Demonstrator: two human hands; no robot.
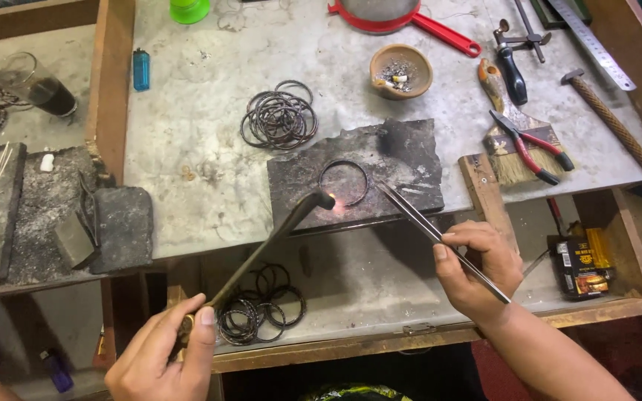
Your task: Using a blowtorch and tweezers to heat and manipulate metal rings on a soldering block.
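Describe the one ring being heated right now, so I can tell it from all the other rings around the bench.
Find the dark charred slab in the middle of the grey bench. A single thin ring lies flat on it, alone, with a torch tip and an orange glow at its lower left edge. The other rings sit in piles, off the slab.

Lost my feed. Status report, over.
Left hand grips brass torch; right hand holds steel tweezers. Dark wire ring glowing on charred block. Nothing obstructing.
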